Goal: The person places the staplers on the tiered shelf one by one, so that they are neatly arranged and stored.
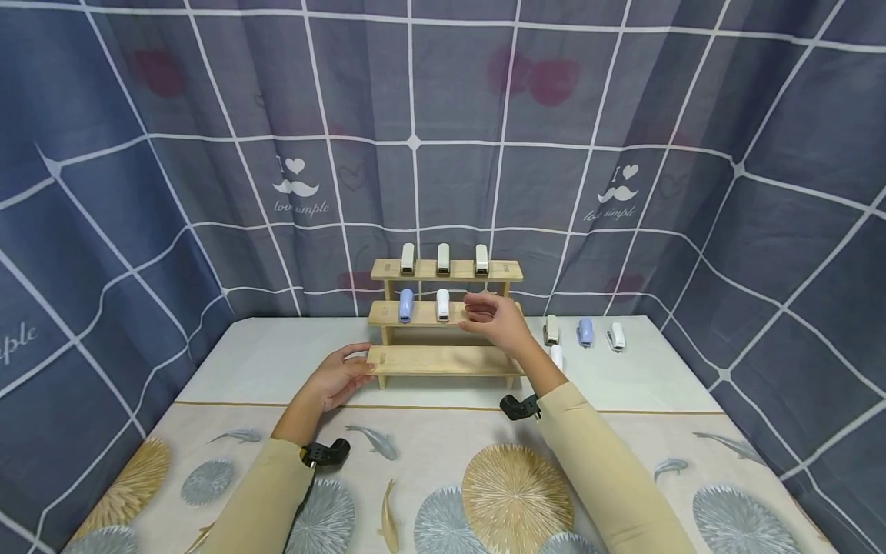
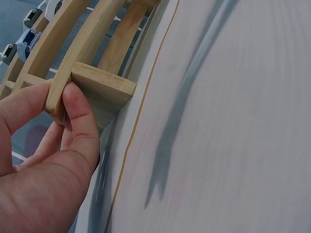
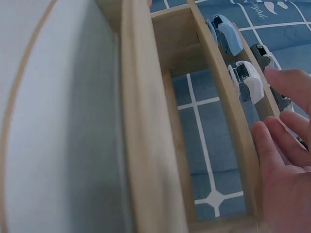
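Note:
A three-tier wooden rack (image 1: 443,362) stands on the table. My left hand (image 1: 341,377) pinches the left end of its lowest board between thumb and fingers, seen closely in the left wrist view. My right hand (image 1: 494,319) is at the right part of the middle board, fingers loosely bent, with nothing visible between them. Just left of it stands a white mini stapler (image 1: 443,305), and beside that a blue mini stapler (image 1: 406,305). The right wrist view shows the same white stapler (image 3: 246,81) near my fingertips. Three pale staplers (image 1: 443,259) line the top board.
Right of the rack lie a cream stapler (image 1: 551,331), a blue stapler (image 1: 584,332) and a white stapler (image 1: 616,336). Another white stapler (image 1: 556,355) is partly hidden by my right wrist. A checked curtain (image 1: 443,185) hangs behind the patterned tablecloth (image 1: 415,431).

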